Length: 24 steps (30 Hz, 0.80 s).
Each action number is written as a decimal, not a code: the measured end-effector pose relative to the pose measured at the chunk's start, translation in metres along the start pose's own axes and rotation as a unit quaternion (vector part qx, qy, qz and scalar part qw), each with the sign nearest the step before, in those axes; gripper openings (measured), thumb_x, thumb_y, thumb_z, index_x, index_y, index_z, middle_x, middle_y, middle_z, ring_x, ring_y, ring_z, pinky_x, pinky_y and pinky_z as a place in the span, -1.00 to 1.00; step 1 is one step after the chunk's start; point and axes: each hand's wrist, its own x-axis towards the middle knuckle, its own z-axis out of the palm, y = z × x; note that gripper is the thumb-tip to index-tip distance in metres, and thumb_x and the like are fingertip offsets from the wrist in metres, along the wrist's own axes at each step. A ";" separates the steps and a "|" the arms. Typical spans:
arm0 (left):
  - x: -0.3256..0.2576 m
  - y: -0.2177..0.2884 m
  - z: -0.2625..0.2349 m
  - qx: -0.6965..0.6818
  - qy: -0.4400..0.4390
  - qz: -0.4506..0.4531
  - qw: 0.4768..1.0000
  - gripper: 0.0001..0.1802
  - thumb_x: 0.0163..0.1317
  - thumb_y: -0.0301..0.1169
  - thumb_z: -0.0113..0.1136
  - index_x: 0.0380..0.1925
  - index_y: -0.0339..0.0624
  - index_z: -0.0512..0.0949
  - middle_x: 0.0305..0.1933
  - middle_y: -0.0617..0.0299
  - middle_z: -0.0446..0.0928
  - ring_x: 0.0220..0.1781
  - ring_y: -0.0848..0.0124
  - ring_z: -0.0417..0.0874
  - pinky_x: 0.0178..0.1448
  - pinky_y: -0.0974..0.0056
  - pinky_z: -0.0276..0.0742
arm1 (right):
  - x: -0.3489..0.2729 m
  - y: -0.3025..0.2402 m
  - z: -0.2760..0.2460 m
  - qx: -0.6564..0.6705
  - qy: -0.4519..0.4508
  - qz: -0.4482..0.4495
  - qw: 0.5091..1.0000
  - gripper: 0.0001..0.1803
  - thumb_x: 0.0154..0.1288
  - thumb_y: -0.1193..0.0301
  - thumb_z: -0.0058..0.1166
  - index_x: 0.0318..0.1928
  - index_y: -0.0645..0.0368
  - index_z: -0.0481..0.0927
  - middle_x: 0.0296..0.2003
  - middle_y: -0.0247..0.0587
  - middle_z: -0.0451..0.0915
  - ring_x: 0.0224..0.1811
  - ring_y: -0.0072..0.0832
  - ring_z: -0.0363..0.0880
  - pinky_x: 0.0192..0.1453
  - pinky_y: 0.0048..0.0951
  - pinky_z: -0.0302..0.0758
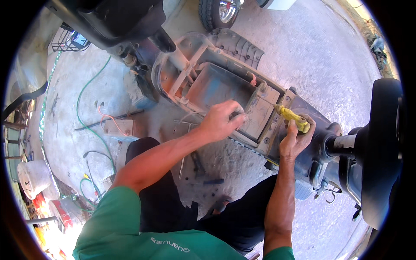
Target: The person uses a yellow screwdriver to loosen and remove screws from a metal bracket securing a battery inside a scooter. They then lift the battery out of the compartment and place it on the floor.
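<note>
Both arms extended forward. Left hand (221, 120) palm-down, fingers curled and pressing. Right hand (295, 138) fisted in a tight grip, wrist straight, forearm near vertical.

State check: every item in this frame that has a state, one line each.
left hand: gripping the edge of the grey plastic scooter body panel
right hand: closed on yellow-handled screwdriver, tip at the panel
scooter body panel: stripped, inner side up, dusty
scooter front wheel: mounted
green hose: lying loose on concrete floor
</note>
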 end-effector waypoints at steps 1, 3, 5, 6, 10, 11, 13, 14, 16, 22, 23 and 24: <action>-0.010 0.007 -0.006 -0.031 -0.011 -0.033 0.999 -0.82 0.31 -0.36 0.32 -0.24 -0.27 0.66 -0.28 0.04 0.68 -0.22 0.18 0.74 -0.12 0.19 0.60 | 0.002 0.001 -0.001 -0.019 0.001 -0.003 1.000 -0.54 0.25 0.33 0.24 0.07 0.36 0.49 -0.11 -0.11 0.60 -0.07 -0.40 0.59 0.13 -0.36 0.53; -0.043 0.019 -0.016 -0.042 -0.128 -0.070 0.988 -0.81 0.32 -0.33 0.32 -0.24 -0.26 0.67 -0.32 0.05 0.69 -0.23 0.23 0.75 -0.12 0.18 0.61 | 0.004 -0.001 -0.003 -0.050 -0.007 -0.036 0.998 -0.52 0.24 0.32 0.25 0.06 0.38 0.50 -0.12 -0.08 0.63 -0.09 -0.39 0.60 0.11 -0.34 0.55; -0.070 0.026 -0.023 -0.045 -0.265 -0.119 0.956 -0.78 0.33 -0.32 0.29 -0.21 -0.26 0.67 -0.31 -0.01 0.71 -0.22 0.13 0.77 -0.07 0.08 0.62 | 0.004 -0.008 -0.006 -0.078 -0.025 -0.042 0.996 -0.56 0.24 0.36 0.23 0.05 0.37 0.51 -0.12 -0.08 0.64 -0.09 -0.39 0.61 0.12 -0.34 0.54; -0.082 0.021 -0.021 0.012 -0.312 -0.137 0.940 -0.77 0.33 -0.31 0.29 -0.19 -0.26 0.67 -0.29 -0.03 0.71 -0.19 0.08 0.77 -0.05 0.04 0.62 | 0.006 -0.010 -0.004 -0.083 -0.037 -0.044 0.995 -0.57 0.24 0.36 0.23 0.04 0.37 0.51 -0.12 -0.08 0.64 -0.09 -0.39 0.61 0.12 -0.34 0.54; -0.131 -0.050 0.014 0.159 -0.427 -0.182 0.871 -0.71 0.30 -0.26 0.28 -0.12 -0.23 0.68 -0.21 -0.11 0.71 -0.09 -0.09 0.74 0.04 -0.10 0.61 | 0.008 -0.011 -0.009 -0.086 -0.051 -0.026 0.995 -0.59 0.24 0.38 0.22 0.03 0.36 0.52 -0.12 -0.09 0.64 -0.07 -0.40 0.61 0.15 -0.35 0.53; -0.138 -0.072 0.023 0.181 -0.434 -0.189 0.862 -0.69 0.29 -0.24 0.28 -0.10 -0.22 0.68 -0.19 -0.12 0.72 -0.07 -0.13 0.72 0.06 -0.13 0.61 | 0.009 -0.007 -0.008 -0.068 -0.047 -0.017 0.996 -0.59 0.24 0.38 0.22 0.03 0.36 0.51 -0.11 -0.09 0.63 -0.06 -0.40 0.61 0.16 -0.36 0.53; -0.157 -0.121 0.033 0.195 -0.403 -0.188 0.874 -0.67 0.21 -0.36 0.21 -0.04 -0.20 0.69 -0.14 -0.15 0.71 0.00 -0.14 0.72 0.12 -0.12 0.62 | 0.010 -0.005 0.002 -0.033 -0.050 -0.019 0.998 -0.61 0.25 0.40 0.20 0.03 0.34 0.52 -0.11 -0.11 0.63 -0.06 -0.41 0.61 0.14 -0.37 0.55; -0.161 -0.135 0.036 0.200 -0.390 -0.183 0.880 -0.63 0.16 -0.43 0.18 -0.01 -0.19 0.70 -0.11 -0.16 0.71 0.03 -0.14 0.71 0.15 -0.11 0.63 | 0.008 -0.006 0.006 -0.024 -0.054 -0.028 0.998 -0.64 0.27 0.41 0.18 0.03 0.33 0.53 -0.10 -0.12 0.62 -0.06 -0.42 0.61 0.12 -0.39 0.57; -0.159 -0.139 0.040 0.214 -0.394 -0.190 0.873 -0.62 0.17 -0.41 0.18 0.01 -0.18 0.69 -0.07 -0.17 0.70 0.05 -0.12 0.71 0.15 -0.11 0.63 | 0.010 0.001 0.000 -0.012 -0.052 -0.042 0.998 -0.67 0.30 0.43 0.15 0.03 0.32 0.53 -0.09 -0.14 0.61 -0.08 -0.46 0.60 0.04 -0.42 0.62; -0.096 -0.030 0.021 0.183 -0.530 -0.119 0.819 -0.67 0.30 -0.18 0.28 -0.10 -0.17 0.70 -0.15 -0.07 0.72 -0.01 -0.04 0.72 0.14 -0.06 0.60 | 0.012 -0.005 -0.012 0.105 -0.007 0.029 0.994 -0.59 0.29 0.39 0.20 0.07 0.34 0.46 -0.06 -0.11 0.58 -0.01 -0.42 0.57 0.18 -0.36 0.52; -0.081 0.003 0.008 0.120 -0.506 -0.110 0.847 -0.68 0.30 -0.17 0.28 -0.11 -0.17 0.70 -0.16 -0.06 0.72 -0.02 -0.02 0.73 0.13 -0.04 0.60 | 0.012 -0.005 -0.009 0.121 0.005 0.022 0.992 -0.58 0.29 0.39 0.20 0.08 0.33 0.46 -0.06 -0.11 0.58 -0.01 -0.41 0.56 0.18 -0.36 0.52; -0.062 0.022 -0.001 0.067 -0.457 -0.077 0.884 -0.68 0.30 -0.18 0.28 -0.13 -0.18 0.70 -0.17 -0.06 0.71 -0.04 0.00 0.73 0.12 -0.03 0.60 | 0.012 -0.004 -0.008 0.134 0.016 0.015 0.991 -0.58 0.30 0.38 0.20 0.09 0.32 0.45 -0.05 -0.11 0.57 0.00 -0.41 0.56 0.18 -0.36 0.52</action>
